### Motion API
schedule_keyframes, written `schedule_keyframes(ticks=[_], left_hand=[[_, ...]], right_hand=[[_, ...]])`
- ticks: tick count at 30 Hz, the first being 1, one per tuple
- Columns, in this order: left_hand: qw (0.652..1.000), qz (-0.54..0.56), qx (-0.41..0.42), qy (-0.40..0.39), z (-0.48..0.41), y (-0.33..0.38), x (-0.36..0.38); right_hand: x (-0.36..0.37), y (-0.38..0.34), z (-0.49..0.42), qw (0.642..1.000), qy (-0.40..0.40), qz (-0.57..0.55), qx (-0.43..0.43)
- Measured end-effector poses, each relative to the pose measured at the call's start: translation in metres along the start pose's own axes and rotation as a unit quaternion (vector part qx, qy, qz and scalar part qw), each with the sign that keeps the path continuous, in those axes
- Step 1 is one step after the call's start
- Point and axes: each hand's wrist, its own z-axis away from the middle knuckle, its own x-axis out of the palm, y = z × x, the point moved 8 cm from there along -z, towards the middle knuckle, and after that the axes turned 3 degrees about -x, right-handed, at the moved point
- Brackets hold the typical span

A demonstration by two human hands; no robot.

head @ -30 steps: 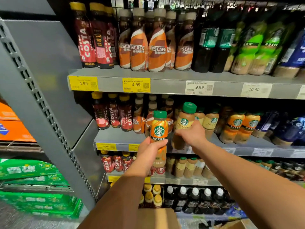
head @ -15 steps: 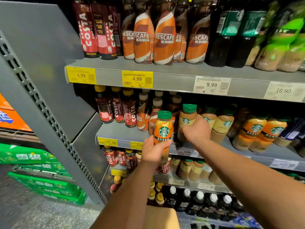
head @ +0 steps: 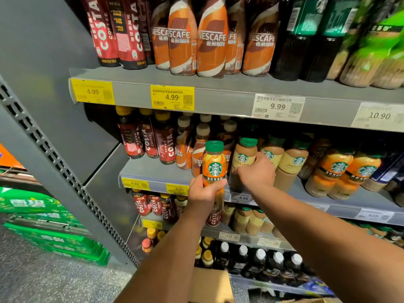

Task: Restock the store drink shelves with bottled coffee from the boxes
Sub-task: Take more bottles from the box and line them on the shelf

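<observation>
Orange coffee bottle [head: 214,165], green-capped, gripped by left hand [head: 203,191]; right hand [head: 258,174] clasps ribbed beige bottle [head: 243,156].

The orange bottle [head: 214,166] has a green cap. Right of it stands a beige bottle [head: 243,159], also green-capped. Left, dark-red bottles [head: 148,141] have yellow caps. Yellow price tags [head: 172,97] line grey shelves [head: 131,96].

The left hand [head: 204,193] covers the orange bottle [head: 214,165] below its label. Just right of that bottle, the right hand [head: 256,173] wraps the cheese latte bottle [head: 243,156], and I cannot see its fingertips behind it. High above, the top edge cuts the caps off the Nescafe bottles [head: 211,40]. Far up to the right, the green bottles [head: 382,51] are too blurred for me to read.
</observation>
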Motion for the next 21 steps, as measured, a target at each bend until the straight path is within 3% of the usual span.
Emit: schedule_keyframes(ticks=[10,16,18,21], left_hand=[[1.000,0.008,0.002,-0.029,-0.002,-0.001,-0.008],[0.998,-0.003,-0.005,-0.063,0.010,0.015,-0.013],[0.997,0.001,-0.008,-0.082,0.015,0.021,-0.013],[0.996,-0.001,-0.016,-0.092,0.025,0.028,-0.014]], right_hand=[[0.003,-0.001,0.002,0.998,0.015,0.036,0.054],[-0.012,0.010,0.031,0.990,0.072,-0.088,0.083],[-0.011,0.009,0.042,0.993,0.029,-0.105,0.044],[0.004,-0.005,0.066,0.975,-0.132,-0.176,0.012]])
